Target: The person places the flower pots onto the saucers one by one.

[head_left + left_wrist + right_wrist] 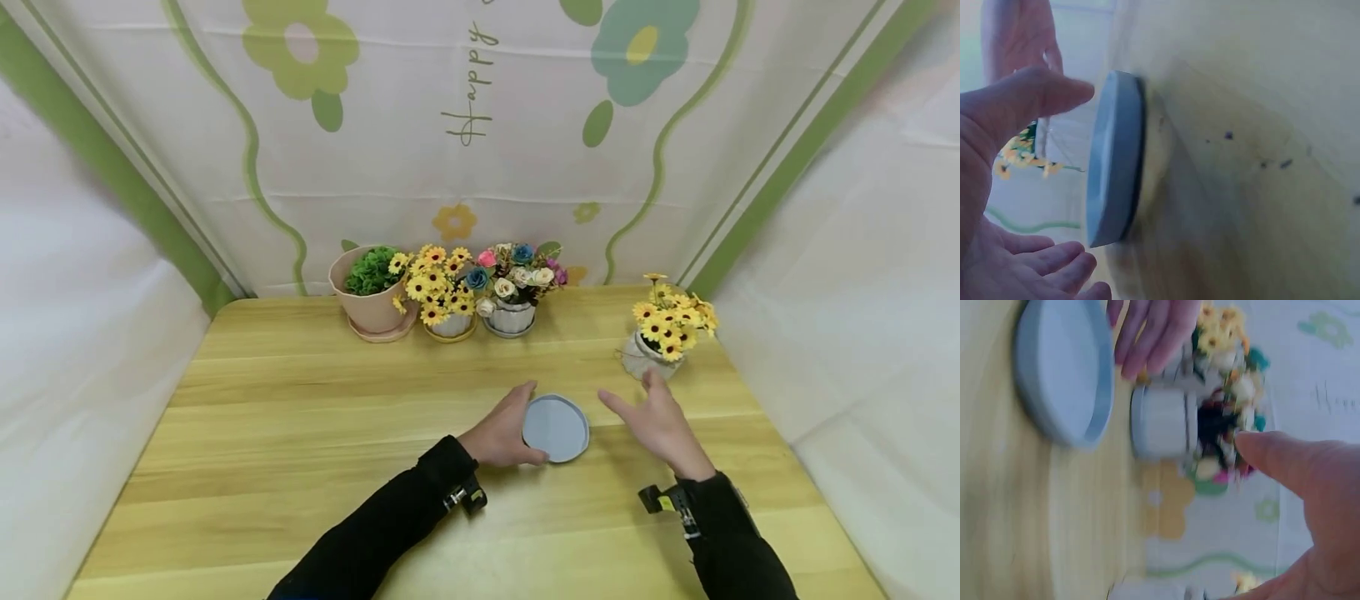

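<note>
A round blue-grey saucer point(556, 427) lies flat on the wooden table point(300, 417). My left hand point(517, 427) is cupped round its left edge. In the left wrist view the thumb point(1035, 97) and fingers point(1054, 262) stand just off the saucer's rim point(1113, 162), with a small gap showing. My right hand point(651, 415) hovers to the right of the saucer with its fingers spread and nothing in it. It is just in front of a small pot of yellow sunflowers point(663, 333). In the right wrist view the saucer point(1063, 369) lies beside my left fingers point(1147, 331).
Three pots stand in a row at the back: a pink pot with a green plant point(371, 296), a sunflower pot point(442, 292) and a white pot of mixed flowers point(513, 292). White cloth walls close in the table on three sides.
</note>
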`<state>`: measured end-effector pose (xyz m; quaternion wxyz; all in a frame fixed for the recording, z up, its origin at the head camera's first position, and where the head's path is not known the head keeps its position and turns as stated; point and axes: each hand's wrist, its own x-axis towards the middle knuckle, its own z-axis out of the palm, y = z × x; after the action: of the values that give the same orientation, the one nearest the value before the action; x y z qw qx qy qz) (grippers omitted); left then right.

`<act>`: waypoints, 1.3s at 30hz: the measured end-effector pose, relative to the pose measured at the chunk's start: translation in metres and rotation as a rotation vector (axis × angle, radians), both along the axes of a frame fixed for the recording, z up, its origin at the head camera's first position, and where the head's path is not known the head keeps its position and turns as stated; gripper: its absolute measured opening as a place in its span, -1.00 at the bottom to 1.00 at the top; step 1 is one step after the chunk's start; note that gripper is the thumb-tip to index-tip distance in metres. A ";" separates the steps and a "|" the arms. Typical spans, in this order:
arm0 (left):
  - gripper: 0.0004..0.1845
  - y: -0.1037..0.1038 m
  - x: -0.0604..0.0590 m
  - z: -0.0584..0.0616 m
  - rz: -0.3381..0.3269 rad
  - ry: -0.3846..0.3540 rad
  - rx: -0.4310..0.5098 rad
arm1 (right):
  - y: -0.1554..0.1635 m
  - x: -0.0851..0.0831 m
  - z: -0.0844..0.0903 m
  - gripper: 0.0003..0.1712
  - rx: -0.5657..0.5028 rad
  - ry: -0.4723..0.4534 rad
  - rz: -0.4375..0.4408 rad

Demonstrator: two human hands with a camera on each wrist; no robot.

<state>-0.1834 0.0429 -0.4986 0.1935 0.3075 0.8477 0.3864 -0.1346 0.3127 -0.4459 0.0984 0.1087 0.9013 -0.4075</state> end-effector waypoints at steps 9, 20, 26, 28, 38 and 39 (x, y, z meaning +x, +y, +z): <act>0.34 0.009 0.001 -0.013 -0.057 0.070 -0.030 | 0.051 -0.032 -0.019 0.47 -0.025 0.110 -0.134; 0.29 0.011 0.006 -0.020 -0.023 0.096 -0.044 | 0.052 -0.074 -0.046 0.41 -0.215 0.310 -0.379; 0.28 0.013 0.004 -0.012 0.001 0.104 -0.042 | 0.056 -0.075 -0.049 0.36 -0.103 0.340 -0.393; 0.28 0.013 0.004 -0.010 0.010 0.103 -0.043 | 0.057 -0.075 -0.050 0.35 -0.074 0.348 -0.389; 0.31 0.009 0.004 -0.010 0.042 0.058 -0.050 | 0.057 -0.075 -0.054 0.34 -0.082 0.382 -0.393; 0.31 0.008 0.004 -0.010 0.041 0.053 -0.049 | 0.058 -0.075 -0.055 0.33 -0.086 0.383 -0.394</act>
<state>-0.1798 0.0509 -0.5082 0.1706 0.2952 0.8680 0.3611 -0.2092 0.3707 -0.5004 -0.1504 0.1985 0.8469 -0.4698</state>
